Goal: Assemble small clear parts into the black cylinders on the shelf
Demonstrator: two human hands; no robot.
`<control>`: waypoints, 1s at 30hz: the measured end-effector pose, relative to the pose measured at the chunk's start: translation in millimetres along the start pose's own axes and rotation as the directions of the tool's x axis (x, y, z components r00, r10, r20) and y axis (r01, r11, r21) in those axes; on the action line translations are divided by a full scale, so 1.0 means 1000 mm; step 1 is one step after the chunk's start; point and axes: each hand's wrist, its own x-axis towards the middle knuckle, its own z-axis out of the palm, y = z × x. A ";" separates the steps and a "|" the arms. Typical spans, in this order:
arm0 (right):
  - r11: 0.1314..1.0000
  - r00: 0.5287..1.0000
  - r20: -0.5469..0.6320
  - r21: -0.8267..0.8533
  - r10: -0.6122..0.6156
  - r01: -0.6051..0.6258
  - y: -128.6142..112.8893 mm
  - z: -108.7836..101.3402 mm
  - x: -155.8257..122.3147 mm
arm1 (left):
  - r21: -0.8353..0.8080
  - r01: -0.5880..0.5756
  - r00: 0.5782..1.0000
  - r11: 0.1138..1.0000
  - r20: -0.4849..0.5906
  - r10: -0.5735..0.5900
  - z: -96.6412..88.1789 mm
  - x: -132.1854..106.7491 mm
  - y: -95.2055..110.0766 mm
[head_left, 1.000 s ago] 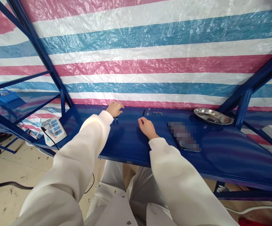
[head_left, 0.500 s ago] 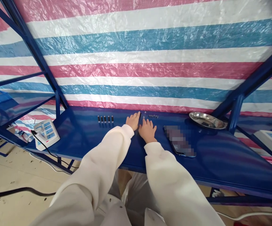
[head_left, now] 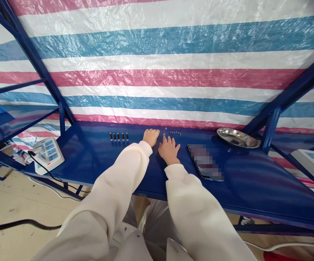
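My left hand (head_left: 151,137) is over the blue tabletop, its fingers curled under and drawn together. What they hold, if anything, is hidden. Just beside it, my right hand (head_left: 169,149) rests with its fingers spread, apparently on the table. Two tiny clear or whitish pieces (head_left: 166,129) lie past my right fingertips. Farther right is a short row of small shiny metal pieces (head_left: 175,133). To the left of my hands, several small black cylinders (head_left: 118,137) with pale ends stand or lie in a row; I cannot tell which.
A phone (head_left: 205,162) with a blurred screen lies right of my right hand. An oval metal dish (head_left: 237,138) sits at the back right. At the left end is a white power strip (head_left: 49,155) with a black cable. Blue frame posts and striped sheeting (head_left: 157,78) bound the table (head_left: 91,156).
My left hand's fingers, stretched forward before, are now curled in. A dark piece seen beside its index finger no longer shows. My right hand stays spread; the view has shifted slightly.
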 end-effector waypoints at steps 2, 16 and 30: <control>1.000 1.000 0.009 -0.007 0.009 -0.009 0.000 0.001 0.001 | -0.038 0.044 0.997 0.998 -0.055 -0.046 -0.009 -0.012 -0.001; 0.996 0.987 0.137 0.006 0.085 -0.087 -0.005 0.003 0.032 | -0.652 0.113 0.919 0.750 -0.219 -0.329 -0.003 -0.081 -0.022; 0.998 0.994 0.090 -0.001 0.055 -0.055 -0.004 0.007 0.042 | -0.747 0.079 0.873 0.660 -0.267 -0.407 0.003 -0.081 -0.024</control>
